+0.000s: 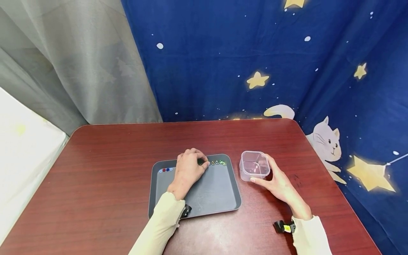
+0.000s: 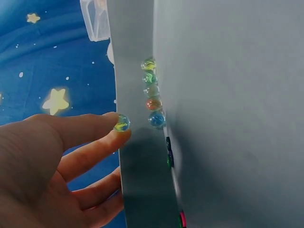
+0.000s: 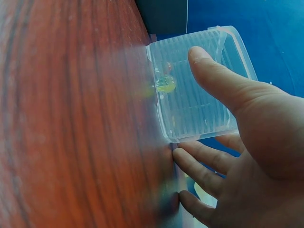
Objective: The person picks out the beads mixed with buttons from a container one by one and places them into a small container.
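Observation:
My left hand (image 1: pixel 188 170) reaches over the far edge of a grey tray (image 1: pixel 211 193). Its thumb and finger pinch a clear glass marble (image 2: pixel 122 123) with a yellow swirl. Beside those fingertips, several swirled marbles (image 2: pixel 151 90) sit in a row along the tray's far side. To the right of the tray, my right hand (image 1: pixel 282 185) holds a clear square plastic box (image 1: pixel 250 177), which stands upright on the table. The thumb lies on the near side and the fingers are round the other side. A yellow-green marble (image 3: pixel 166 84) shows through the box's wall.
Small blue, red and white round pieces (image 1: pixel 165 170) lie in a row at the tray's far left corner. Under everything is a reddish-brown wooden table (image 1: pixel 105 177). Behind it hangs a blue star-patterned curtain (image 1: pixel 207 71), with a grey curtain (image 1: pixel 105 63) on the left.

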Demonstrator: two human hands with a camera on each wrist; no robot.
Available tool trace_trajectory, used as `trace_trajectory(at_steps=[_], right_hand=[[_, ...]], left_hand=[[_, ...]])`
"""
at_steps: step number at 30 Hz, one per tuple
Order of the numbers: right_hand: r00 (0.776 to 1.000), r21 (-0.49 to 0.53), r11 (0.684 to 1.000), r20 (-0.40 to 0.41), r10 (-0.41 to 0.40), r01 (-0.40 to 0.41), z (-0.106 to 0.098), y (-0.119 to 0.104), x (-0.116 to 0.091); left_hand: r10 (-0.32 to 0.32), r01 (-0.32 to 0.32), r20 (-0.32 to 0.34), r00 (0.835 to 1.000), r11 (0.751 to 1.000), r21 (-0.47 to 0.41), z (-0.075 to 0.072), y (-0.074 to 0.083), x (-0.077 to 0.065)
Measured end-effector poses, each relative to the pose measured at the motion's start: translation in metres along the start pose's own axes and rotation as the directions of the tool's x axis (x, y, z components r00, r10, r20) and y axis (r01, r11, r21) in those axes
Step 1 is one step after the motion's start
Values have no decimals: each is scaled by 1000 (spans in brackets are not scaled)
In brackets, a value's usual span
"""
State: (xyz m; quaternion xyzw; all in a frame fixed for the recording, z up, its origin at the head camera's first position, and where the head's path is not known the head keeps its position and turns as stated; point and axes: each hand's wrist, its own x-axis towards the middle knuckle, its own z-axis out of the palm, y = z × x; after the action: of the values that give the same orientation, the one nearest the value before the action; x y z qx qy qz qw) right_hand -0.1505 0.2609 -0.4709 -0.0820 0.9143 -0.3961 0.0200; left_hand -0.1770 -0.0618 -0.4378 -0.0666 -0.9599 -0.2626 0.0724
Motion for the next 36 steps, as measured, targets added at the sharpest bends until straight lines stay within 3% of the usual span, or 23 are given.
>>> trace_trajectory(at_steps=[8, 22, 36], right_hand=[[1000, 1, 1000, -2, -3, 3, 0, 0, -1], [1000, -9, 1000, 3, -1, 1, -2, -3, -1], [1000, 6, 1000, -6, -24, 24, -3, -3, -1]], left_hand=[[-5, 4, -25, 1000, 999, -35, -1, 6, 0], [44, -56, -103, 994, 992, -114, -4, 15, 2], [101, -115, -104, 989, 985, -131, -8, 32, 3]])
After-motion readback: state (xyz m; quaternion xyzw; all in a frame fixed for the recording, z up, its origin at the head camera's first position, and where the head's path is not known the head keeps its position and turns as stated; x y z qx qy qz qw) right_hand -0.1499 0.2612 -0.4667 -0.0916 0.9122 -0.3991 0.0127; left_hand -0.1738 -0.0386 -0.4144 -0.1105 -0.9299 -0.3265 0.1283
